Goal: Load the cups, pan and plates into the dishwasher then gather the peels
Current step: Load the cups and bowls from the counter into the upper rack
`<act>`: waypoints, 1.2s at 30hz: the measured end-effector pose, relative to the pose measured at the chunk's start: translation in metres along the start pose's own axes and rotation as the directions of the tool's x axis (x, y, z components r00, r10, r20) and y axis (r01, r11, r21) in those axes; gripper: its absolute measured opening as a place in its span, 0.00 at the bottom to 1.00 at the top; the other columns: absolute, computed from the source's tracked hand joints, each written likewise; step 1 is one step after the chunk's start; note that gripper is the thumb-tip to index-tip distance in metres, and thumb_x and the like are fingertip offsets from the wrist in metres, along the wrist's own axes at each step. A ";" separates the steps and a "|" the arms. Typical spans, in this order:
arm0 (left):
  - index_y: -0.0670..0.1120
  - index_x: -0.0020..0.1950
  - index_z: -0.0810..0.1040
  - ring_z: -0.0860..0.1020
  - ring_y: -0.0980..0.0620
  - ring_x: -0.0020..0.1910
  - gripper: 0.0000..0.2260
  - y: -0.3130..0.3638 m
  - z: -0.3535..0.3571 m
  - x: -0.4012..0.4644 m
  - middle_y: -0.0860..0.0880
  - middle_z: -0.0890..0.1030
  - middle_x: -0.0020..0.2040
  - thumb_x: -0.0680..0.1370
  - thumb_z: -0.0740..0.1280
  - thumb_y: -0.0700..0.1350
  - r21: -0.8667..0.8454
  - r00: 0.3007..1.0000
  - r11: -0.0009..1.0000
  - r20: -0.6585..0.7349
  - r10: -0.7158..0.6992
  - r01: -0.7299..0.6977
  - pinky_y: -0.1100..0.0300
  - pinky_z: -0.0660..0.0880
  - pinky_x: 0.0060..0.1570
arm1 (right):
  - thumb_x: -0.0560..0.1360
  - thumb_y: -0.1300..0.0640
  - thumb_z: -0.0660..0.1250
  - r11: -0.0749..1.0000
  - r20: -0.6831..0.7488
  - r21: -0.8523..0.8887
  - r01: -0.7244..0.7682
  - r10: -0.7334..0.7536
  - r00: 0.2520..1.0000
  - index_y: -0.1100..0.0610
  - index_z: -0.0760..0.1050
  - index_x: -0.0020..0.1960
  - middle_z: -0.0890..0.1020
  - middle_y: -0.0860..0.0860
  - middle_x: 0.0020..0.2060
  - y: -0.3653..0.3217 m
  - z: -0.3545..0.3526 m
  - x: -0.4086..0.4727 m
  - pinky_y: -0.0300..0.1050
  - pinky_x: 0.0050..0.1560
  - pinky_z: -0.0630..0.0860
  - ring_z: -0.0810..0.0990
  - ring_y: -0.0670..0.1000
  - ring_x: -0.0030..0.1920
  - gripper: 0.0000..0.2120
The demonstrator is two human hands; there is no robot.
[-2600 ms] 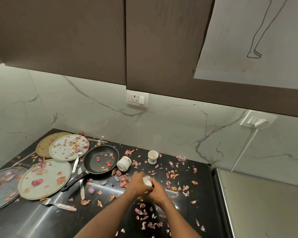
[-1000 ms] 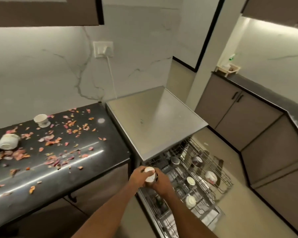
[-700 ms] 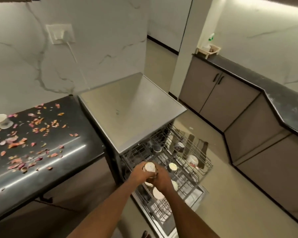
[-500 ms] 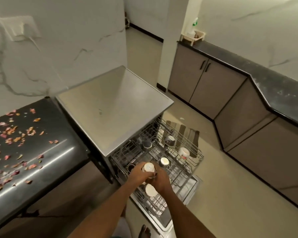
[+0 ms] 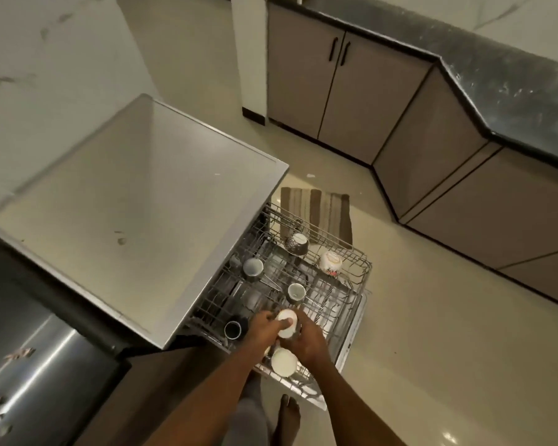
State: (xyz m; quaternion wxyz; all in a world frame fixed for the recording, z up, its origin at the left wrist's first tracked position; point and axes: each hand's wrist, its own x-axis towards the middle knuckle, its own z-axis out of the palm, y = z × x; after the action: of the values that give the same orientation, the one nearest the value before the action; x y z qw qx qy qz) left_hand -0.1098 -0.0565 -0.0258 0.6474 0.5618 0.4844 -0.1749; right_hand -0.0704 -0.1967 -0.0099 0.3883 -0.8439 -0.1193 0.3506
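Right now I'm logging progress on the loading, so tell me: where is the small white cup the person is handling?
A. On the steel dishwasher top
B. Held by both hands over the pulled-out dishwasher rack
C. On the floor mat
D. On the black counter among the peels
B: both hands, left hand and right hand, grip the small white cup above the dishwasher rack, base up.

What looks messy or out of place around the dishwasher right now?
Peels lie scattered on the dark counter at the left. A striped mat lies partly under the pulled-out rack. Both hands, left and right, hold a white cup over the rack.
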 end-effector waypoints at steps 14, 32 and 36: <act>0.46 0.51 0.81 0.81 0.50 0.48 0.12 -0.013 0.014 0.130 0.50 0.83 0.47 0.71 0.77 0.36 0.369 0.986 0.930 0.153 -0.067 0.006 0.64 0.75 0.43 | 0.68 0.46 0.75 0.950 -0.114 -0.038 -0.309 0.303 0.946 0.51 0.77 0.64 0.80 0.51 0.55 0.071 0.055 0.087 0.47 0.53 0.75 0.76 0.52 0.54 0.27; 0.39 0.51 0.84 0.80 0.50 0.44 0.09 -0.041 0.030 0.217 0.45 0.84 0.44 0.72 0.75 0.33 0.601 0.986 0.797 0.162 -0.039 -0.067 0.61 0.75 0.41 | 0.76 0.57 0.72 0.826 -0.059 -0.497 -0.266 0.273 0.960 0.49 0.63 0.77 0.67 0.51 0.75 0.119 0.081 0.150 0.56 0.75 0.54 0.60 0.57 0.76 0.33; 0.42 0.54 0.85 0.81 0.50 0.45 0.11 -0.050 0.034 0.218 0.46 0.85 0.48 0.73 0.75 0.34 0.608 0.996 0.794 0.077 -0.049 -0.008 0.60 0.76 0.44 | 0.73 0.54 0.75 0.828 -0.078 -0.493 -0.267 0.264 0.961 0.47 0.71 0.73 0.70 0.51 0.73 0.127 0.086 0.152 0.60 0.74 0.57 0.63 0.58 0.75 0.30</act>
State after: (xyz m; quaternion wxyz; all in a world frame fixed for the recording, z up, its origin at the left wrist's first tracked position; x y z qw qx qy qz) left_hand -0.0312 -0.0329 -0.2370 0.4518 0.7261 0.3794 -0.3531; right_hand -0.0279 -0.1611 -0.2187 0.1048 -0.9249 -0.0862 0.3553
